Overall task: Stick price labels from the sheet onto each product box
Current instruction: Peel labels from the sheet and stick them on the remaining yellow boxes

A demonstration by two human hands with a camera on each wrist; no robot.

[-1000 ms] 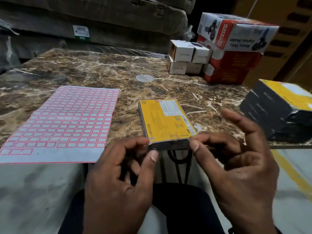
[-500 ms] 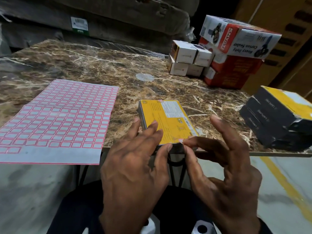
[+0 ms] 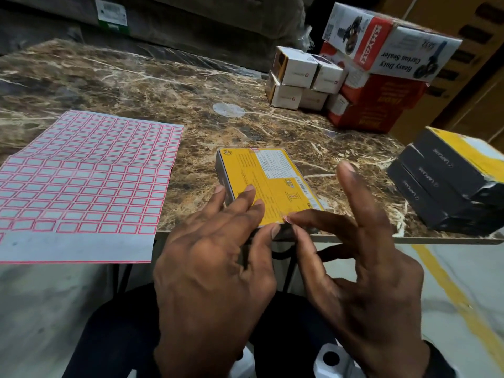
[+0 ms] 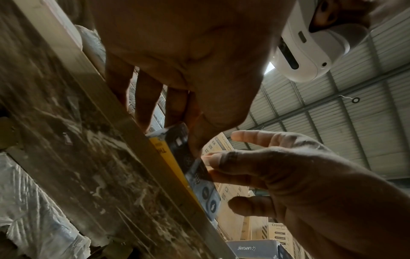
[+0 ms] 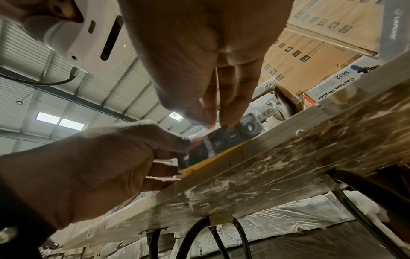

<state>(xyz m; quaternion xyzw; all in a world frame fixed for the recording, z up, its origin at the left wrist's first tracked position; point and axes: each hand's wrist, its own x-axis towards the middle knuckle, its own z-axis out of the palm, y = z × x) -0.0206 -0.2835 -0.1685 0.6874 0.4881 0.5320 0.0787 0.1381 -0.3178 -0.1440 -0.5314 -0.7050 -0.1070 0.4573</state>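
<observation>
A yellow-topped product box [image 3: 272,181] lies flat near the marble table's front edge [image 3: 409,238]. My left hand [image 3: 259,216] rests on it with straight fingers across its near left part, and its thumb is against the near end [image 4: 177,149]. My right hand [image 3: 289,222] pinches a small price label [image 3: 285,219] between thumb and forefinger, right at the box's near top edge [image 5: 233,138], with the other fingers spread upward. The pink-bordered label sheet [image 3: 81,181] lies to the left, overhanging the table edge.
A stack of black and yellow boxes [image 3: 450,184] sits at the right edge. Small white boxes [image 3: 297,77] and red and white carton sealer boxes [image 3: 387,64] are piled at the back right. Wrapped bundles [image 3: 191,20] lie behind the table.
My left hand has gone from gripping the box's near left corner to lying flat on its top. My right hand's pinch moved slightly left along the near edge.
</observation>
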